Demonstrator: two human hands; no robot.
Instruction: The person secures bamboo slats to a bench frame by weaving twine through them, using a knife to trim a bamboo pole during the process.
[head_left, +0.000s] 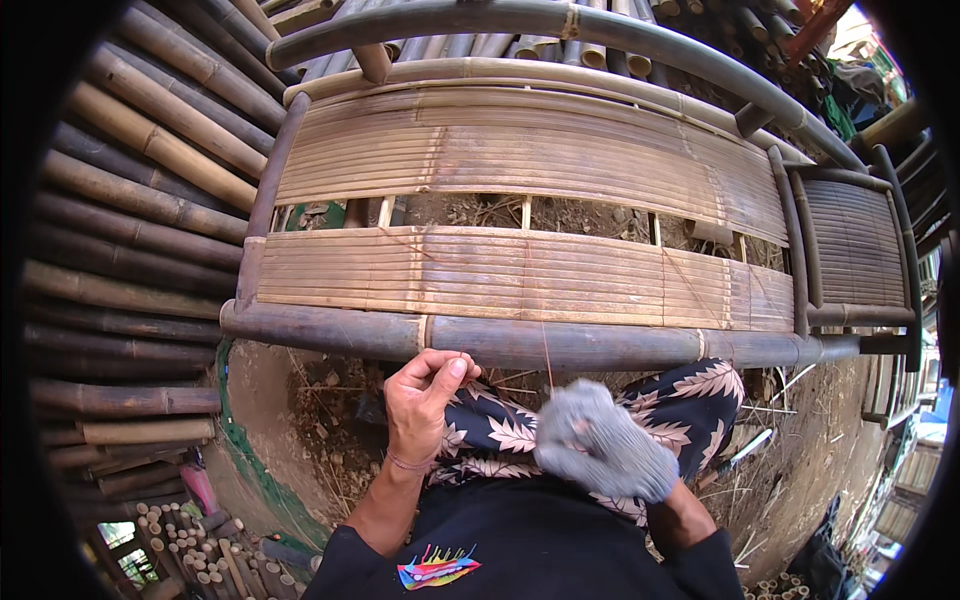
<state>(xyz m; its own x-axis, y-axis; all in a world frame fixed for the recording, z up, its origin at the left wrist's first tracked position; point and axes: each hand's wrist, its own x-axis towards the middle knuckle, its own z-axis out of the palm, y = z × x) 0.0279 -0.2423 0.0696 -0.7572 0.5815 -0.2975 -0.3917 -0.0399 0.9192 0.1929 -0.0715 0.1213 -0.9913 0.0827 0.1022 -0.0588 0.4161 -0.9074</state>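
Observation:
In front of me lies a bamboo bench seat with two slatted panels, the near panel point(480, 265) and the far panel point(560, 160), with a gap between them. A thick dark bamboo pole point(570, 343) forms its front rail. A thin reddish-brown strand point(547, 358) runs down from the near slats over this rail to my right hand point(604, 442). That hand wears a grey knit glove, is closed on the strand and is slightly blurred. My bare left hand point(425, 392) is just below the rail, thumb and index finger pinched together; anything between them is too small to make out.
Bamboo poles point(130, 255) line the left side, with more stacked behind the bench. A slatted bamboo end piece point(858, 240) stands at the right. A knife-like blade point(750, 446) lies right of my knee. Cut pole ends point(190, 545) are piled at lower left.

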